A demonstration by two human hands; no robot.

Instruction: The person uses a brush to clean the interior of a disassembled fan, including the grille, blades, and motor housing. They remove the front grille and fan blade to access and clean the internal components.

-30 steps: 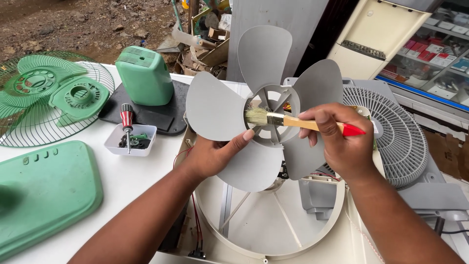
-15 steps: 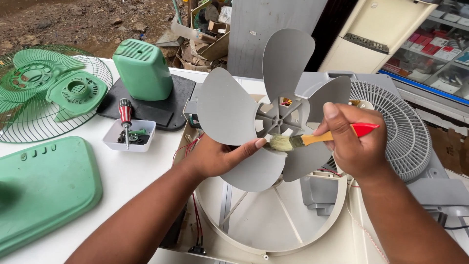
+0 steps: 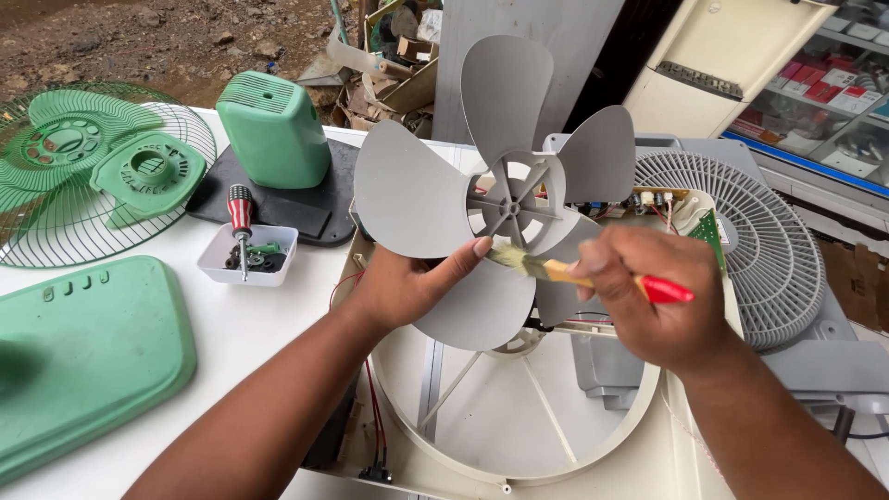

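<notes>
My left hand (image 3: 407, 287) grips a grey fan blade (image 3: 500, 194) by its lower blade, holding it upright over a cream fan housing (image 3: 519, 435). The thumb lies across the blade near the ribbed hub. My right hand (image 3: 648, 306) holds a small paintbrush (image 3: 556, 268) with a red handle end and pale bristles. The bristles touch the blade just below the hub.
A green fan base (image 3: 79, 361), green wire guard with green blade (image 3: 93, 176), green motor cover (image 3: 273, 130) on a black mat, and a white tray with a red-handled screwdriver (image 3: 243, 231) lie at the left. A grey round grille (image 3: 759, 241) sits at the right.
The brush has slid from the hub's centre down to its lower edge. The fan blade has turned slightly and sits a little higher and nearer in view.
</notes>
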